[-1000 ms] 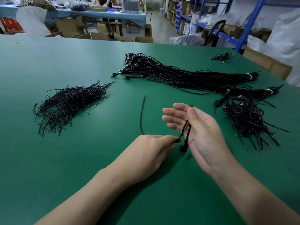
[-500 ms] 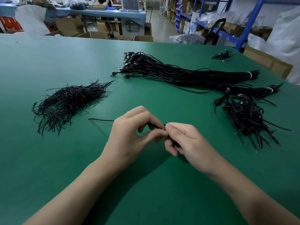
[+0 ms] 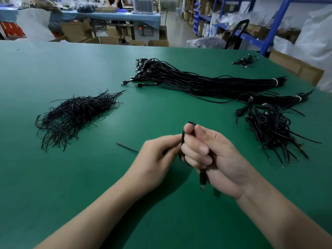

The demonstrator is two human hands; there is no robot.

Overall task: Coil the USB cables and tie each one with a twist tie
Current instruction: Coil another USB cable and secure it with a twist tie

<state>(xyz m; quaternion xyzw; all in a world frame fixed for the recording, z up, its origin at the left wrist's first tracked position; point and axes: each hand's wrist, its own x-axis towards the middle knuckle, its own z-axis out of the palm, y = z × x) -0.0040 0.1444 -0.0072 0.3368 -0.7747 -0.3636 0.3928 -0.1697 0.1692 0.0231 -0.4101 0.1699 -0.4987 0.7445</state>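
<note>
The person's R hand (image 3: 212, 159) is gripping a coiled USB cable (image 3: 183, 138) just above the green table (image 3: 53, 177), near the front centre. All fingers are curling round the coil, with the thumb pressing on top. A loop is poking out above the thumb, and the cable's plug (image 3: 202, 177) is hanging below the fist, pointing down.

The L hand (image 3: 158, 157) is sitting just beside the R. Its thumb and fingertips are closing together right at the coil's edge and pinching a black twist tie (image 3: 126, 147). The tie's free end is sticking out to the left, low over the table.

- Far left: a loose pile of twist ties (image 3: 75, 112) is lying on the table, well apart from the hands.
- Centre-back: a long bundle of straight cables (image 3: 197, 81) is lying across the table, w/ a white band near its right end.
- Right of that: a 2nd banded bundle (image 3: 287, 99) is lying beside it.
- Right: a heap of coiled cables (image 3: 269, 126) is lying just in front of the 2nd bundle.
- Far back-right corner: a few more cables (image 3: 244, 61) are lying there.
</note>
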